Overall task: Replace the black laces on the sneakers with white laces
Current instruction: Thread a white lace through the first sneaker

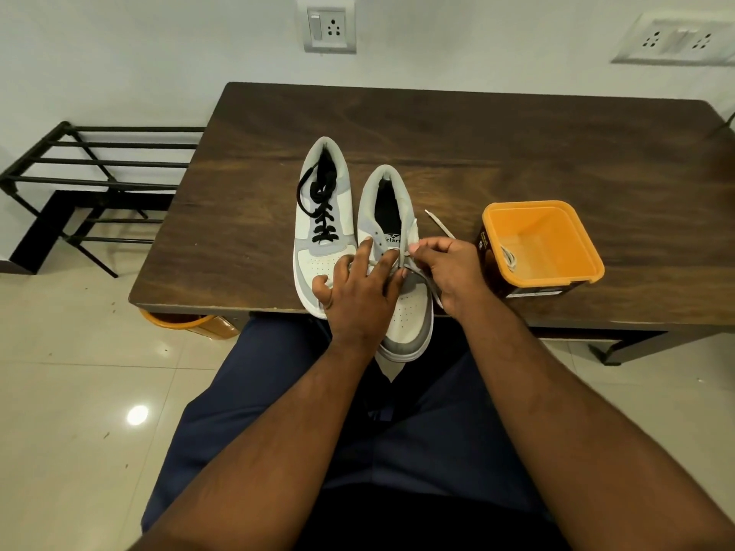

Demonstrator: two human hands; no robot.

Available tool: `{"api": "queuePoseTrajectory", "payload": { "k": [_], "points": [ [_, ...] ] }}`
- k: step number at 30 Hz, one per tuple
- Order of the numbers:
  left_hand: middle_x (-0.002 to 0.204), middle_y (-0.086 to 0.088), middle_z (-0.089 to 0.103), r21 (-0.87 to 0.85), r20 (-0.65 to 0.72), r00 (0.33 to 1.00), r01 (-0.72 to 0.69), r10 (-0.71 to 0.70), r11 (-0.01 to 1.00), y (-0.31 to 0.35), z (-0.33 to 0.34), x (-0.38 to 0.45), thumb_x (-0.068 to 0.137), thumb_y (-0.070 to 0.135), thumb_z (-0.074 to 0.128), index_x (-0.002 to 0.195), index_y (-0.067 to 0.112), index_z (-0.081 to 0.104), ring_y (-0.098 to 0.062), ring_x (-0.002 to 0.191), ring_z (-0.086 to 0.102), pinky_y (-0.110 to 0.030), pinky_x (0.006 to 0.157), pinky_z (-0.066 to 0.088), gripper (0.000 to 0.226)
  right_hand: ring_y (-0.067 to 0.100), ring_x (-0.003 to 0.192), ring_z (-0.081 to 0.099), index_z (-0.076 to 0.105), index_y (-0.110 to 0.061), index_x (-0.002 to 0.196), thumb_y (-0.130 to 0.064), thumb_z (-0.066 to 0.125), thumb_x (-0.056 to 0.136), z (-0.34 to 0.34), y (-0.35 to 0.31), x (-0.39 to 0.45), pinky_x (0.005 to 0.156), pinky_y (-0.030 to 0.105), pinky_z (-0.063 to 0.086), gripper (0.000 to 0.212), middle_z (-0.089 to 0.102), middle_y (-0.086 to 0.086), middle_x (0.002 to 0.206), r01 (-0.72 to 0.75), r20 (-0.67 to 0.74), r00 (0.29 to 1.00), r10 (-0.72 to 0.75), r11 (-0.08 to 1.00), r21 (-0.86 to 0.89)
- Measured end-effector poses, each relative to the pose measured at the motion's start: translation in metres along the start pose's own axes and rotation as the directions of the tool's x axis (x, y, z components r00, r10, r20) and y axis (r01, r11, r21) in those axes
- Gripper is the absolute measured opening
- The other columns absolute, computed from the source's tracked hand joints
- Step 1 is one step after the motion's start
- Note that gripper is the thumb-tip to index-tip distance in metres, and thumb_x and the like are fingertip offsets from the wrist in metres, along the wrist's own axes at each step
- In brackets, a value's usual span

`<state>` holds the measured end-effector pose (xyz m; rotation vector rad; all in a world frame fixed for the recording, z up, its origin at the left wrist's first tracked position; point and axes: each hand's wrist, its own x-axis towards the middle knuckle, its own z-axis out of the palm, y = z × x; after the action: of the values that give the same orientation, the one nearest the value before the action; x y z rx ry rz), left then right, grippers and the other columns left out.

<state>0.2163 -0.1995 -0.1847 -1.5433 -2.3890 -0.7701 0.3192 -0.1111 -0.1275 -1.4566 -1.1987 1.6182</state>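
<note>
Two white and grey sneakers stand side by side on the dark wooden table (517, 153), toes towards me. The left sneaker (323, 216) carries a black lace (322, 216). On the right sneaker (391, 232), whose toe juts over the table's front edge, a white lace (439, 226) runs through the lower eyelets, and one loose end lies on the table to its right. My left hand (358, 288) rests on the right sneaker with fingers spread. My right hand (441, 268) pinches the white lace at the eyelets.
An orange square tub (576, 272) with a brown label stands to the right of the sneakers, with a coiled white lace (509, 257) inside. A black metal rack (99, 173) sits left of the table. An orange bin (179, 322) shows under the table's front left corner.
</note>
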Motion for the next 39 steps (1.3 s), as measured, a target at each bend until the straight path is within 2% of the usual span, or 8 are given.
{"api": "queuePoseTrajectory", "payload": {
  "k": [4, 7, 14, 22, 28, 31, 34, 39],
  "points": [
    [0.139, 0.001, 0.056, 0.004, 0.022, 1.000, 0.018, -0.018, 1.000, 0.001, 0.000, -0.001, 0.092, 0.054, 0.054, 0.120, 0.039, 0.063, -0.026, 0.118, 0.057, -0.053, 0.091, 0.032, 0.033, 0.008, 0.064, 0.061, 0.069, -0.015, 0.082, -0.009, 0.071, 0.086, -0.004, -0.013, 0.003, 0.062, 0.024, 0.053, 0.007, 0.068, 0.000, 0.073, 0.028, -0.131, 0.991, -0.013, 0.993, 0.111],
    [0.137, 0.001, 0.058, 0.017, -0.002, 1.000, -0.002, 0.002, 1.000, 0.000, 0.002, -0.001, 0.092, 0.056, 0.048, 0.118, 0.039, 0.064, -0.025, 0.115, 0.058, -0.053, 0.090, 0.034, 0.036, 0.010, 0.060, 0.064, 0.071, -0.010, 0.086, -0.012, 0.074, 0.083, -0.003, -0.007, -0.006, 0.057, 0.023, 0.054, 0.004, 0.070, 0.004, 0.074, 0.019, -0.050, 0.999, -0.016, 0.998, 0.063],
    [0.134, 0.001, 0.060, 0.072, -0.026, 0.999, -0.024, 0.026, 0.997, 0.000, 0.001, -0.001, 0.092, 0.055, 0.039, 0.117, 0.037, 0.066, -0.024, 0.110, 0.061, -0.047, 0.091, 0.023, 0.041, 0.029, 0.087, 0.072, 0.074, -0.006, 0.085, -0.018, 0.078, 0.080, 0.004, 0.011, -0.018, 0.082, 0.043, 0.059, 0.014, 0.074, 0.011, 0.085, 0.012, 0.000, 1.000, -0.012, 1.000, -0.012],
    [0.136, 0.001, 0.059, 0.040, 0.003, 1.000, -0.005, 0.005, 0.999, 0.002, -0.003, 0.000, 0.092, 0.058, 0.037, 0.116, 0.038, 0.067, -0.026, 0.115, 0.059, -0.048, 0.093, 0.023, 0.044, 0.007, 0.062, 0.051, 0.067, -0.017, 0.076, -0.014, 0.072, 0.086, -0.007, -0.019, -0.001, 0.054, 0.020, 0.045, 0.011, 0.063, -0.003, 0.069, 0.076, -0.201, 0.977, -0.063, 0.995, 0.058],
    [0.135, 0.001, 0.060, 0.056, -0.004, 1.000, -0.004, 0.005, 0.998, 0.002, 0.000, -0.001, 0.092, 0.057, 0.040, 0.116, 0.037, 0.067, -0.027, 0.115, 0.059, -0.049, 0.092, 0.026, 0.041, 0.012, 0.061, 0.065, 0.071, -0.003, 0.087, -0.015, 0.076, 0.082, -0.005, -0.004, -0.011, 0.057, 0.026, 0.057, 0.014, 0.071, 0.006, 0.074, -0.040, 0.073, 0.996, 0.043, 0.998, -0.044],
    [0.136, 0.001, 0.059, 0.051, 0.001, 1.000, -0.003, 0.003, 0.999, 0.001, 0.001, 0.000, 0.092, 0.056, 0.039, 0.117, 0.037, 0.067, -0.027, 0.114, 0.059, -0.051, 0.092, 0.029, 0.042, 0.017, 0.077, 0.068, 0.073, -0.008, 0.088, -0.015, 0.069, 0.088, 0.002, 0.004, -0.010, 0.075, 0.032, 0.060, 0.008, 0.073, 0.006, 0.083, 0.040, 0.039, 0.999, -0.036, 0.991, -0.126],
    [0.136, 0.001, 0.058, 0.044, 0.006, 1.000, -0.001, 0.001, 0.999, 0.001, 0.000, 0.000, 0.092, 0.056, 0.039, 0.118, 0.038, 0.066, -0.027, 0.114, 0.059, -0.054, 0.090, 0.035, 0.042, 0.018, 0.071, 0.059, 0.069, -0.012, 0.086, -0.016, 0.061, 0.093, 0.002, -0.001, -0.007, 0.072, 0.035, 0.055, 0.011, 0.068, 0.005, 0.077, 0.153, 0.053, 0.988, -0.145, 0.965, -0.212],
    [0.139, 0.002, 0.056, 0.021, 0.039, 0.999, 0.017, -0.018, 1.000, 0.000, -0.001, 0.000, 0.092, 0.057, 0.042, 0.120, 0.040, 0.065, -0.025, 0.119, 0.056, -0.055, 0.093, 0.032, 0.040, 0.004, 0.059, 0.051, 0.065, -0.020, 0.088, -0.018, 0.061, 0.094, -0.008, -0.028, 0.003, 0.051, 0.019, 0.043, 0.008, 0.060, -0.005, 0.070, 0.150, -0.144, 0.980, -0.140, 0.986, 0.068]
  ]
}}
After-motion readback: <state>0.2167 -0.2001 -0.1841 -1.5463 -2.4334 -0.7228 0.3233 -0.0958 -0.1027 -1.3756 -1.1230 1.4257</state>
